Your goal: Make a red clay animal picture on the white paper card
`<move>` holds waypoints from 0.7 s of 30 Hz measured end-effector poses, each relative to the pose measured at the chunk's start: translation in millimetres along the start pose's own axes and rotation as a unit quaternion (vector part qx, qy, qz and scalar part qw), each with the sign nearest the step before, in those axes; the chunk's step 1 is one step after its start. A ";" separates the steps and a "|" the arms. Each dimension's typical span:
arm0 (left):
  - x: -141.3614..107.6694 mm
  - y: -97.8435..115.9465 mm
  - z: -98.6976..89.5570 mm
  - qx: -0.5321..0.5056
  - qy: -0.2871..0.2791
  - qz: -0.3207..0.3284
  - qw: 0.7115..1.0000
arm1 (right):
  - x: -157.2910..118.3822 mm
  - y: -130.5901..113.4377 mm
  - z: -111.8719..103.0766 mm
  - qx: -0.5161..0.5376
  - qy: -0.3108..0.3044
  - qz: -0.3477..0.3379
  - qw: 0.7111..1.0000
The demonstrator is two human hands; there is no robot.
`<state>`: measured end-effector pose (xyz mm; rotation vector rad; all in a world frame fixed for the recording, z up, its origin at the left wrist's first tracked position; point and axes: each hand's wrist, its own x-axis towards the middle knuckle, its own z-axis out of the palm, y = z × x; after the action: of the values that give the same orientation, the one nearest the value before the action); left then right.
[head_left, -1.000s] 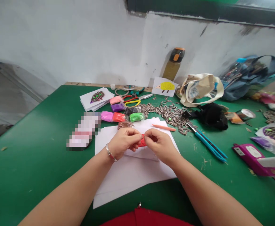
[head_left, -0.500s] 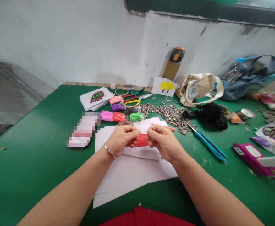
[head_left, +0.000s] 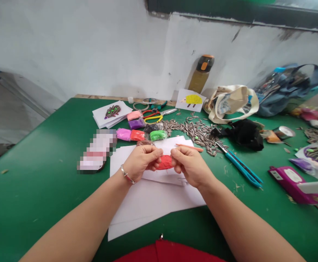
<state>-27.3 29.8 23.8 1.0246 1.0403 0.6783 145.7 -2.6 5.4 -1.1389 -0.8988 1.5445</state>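
My left hand (head_left: 147, 158) is closed in a pinch, thumb against forefinger, with a bracelet on its wrist. Opposite it, my right hand (head_left: 187, 162) pinches the same way. Anything between either hand's fingertips is hidden or too small to name. Behind and between the fingertips is a flat patch of red modelling clay (head_left: 165, 162), apparently on the paper, with thin drawn lines below it. White paper sheets (head_left: 159, 203) lie stacked under both hands. An orange pencil (head_left: 190, 147) rests on the paper just beyond my right hand.
Bagged clay (head_left: 158, 135) in several colours, scissors (head_left: 159, 117) and scattered sunflower seeds (head_left: 197, 131) lie beyond the paper. A blue utility knife (head_left: 240, 165) and purple box (head_left: 295, 183) are at right, a blurred phone (head_left: 96, 151) at left. A bottle (head_left: 201, 74) stands by the wall.
My hands have shifted very slightly, and a little more of the red clay and the pencil shows. Both pinches stay closed.
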 end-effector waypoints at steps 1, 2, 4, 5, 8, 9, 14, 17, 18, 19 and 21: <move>0.4 -0.3 -0.4 0.003 -0.001 0.007 1.000 | 0.0 0.0 -0.6 0.002 0.001 -0.006 1.000; 0.8 -0.6 -0.7 0.006 -0.001 0.012 1.000 | -0.1 -0.2 -1.1 0.007 0.001 -0.010 1.000; 1.4 -1.2 -1.2 0.008 0.000 0.015 1.000 | -0.4 -0.7 -1.5 0.012 -0.009 -0.014 1.000; 1.5 -1.4 -1.4 0.004 -0.001 0.010 1.000 | -0.5 -0.8 -1.3 0.012 -0.015 -0.013 1.000; 0.8 -1.3 -1.3 -0.028 -0.008 -0.013 0.999 | -0.6 -0.2 0.0 0.017 -0.026 -0.003 1.000; 0.3 -1.1 -1.3 -0.040 -0.011 -0.019 0.999 | -0.6 0.3 0.4 0.021 -0.026 0.002 0.999; -0.4 0.0 -1.8 -0.061 -0.013 -0.024 0.998 | -0.4 1.0 0.8 -0.008 -0.010 -0.008 1.000; 0.8 0.3 -2.2 -0.056 -0.012 0.001 0.998 | -1.0 -0.1 0.0 -0.034 -0.011 -0.030 0.999; 1.2 0.3 -2.2 -0.056 -0.011 0.007 0.998 | -1.2 -0.4 0.0 -0.042 -0.010 -0.034 0.998; 1.5 0.2 -2.2 -0.058 -0.008 0.009 0.998 | -1.4 -0.5 0.2 -0.053 -0.010 -0.037 0.998; 1.7 -0.1 -1.8 -0.059 -0.004 0.003 0.998 | -1.9 -0.2 1.5 -0.079 -0.010 -0.036 0.996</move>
<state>-28.3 31.8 22.9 0.9279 0.9787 0.7319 144.5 -4.4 6.4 -1.1907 -1.0798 1.4478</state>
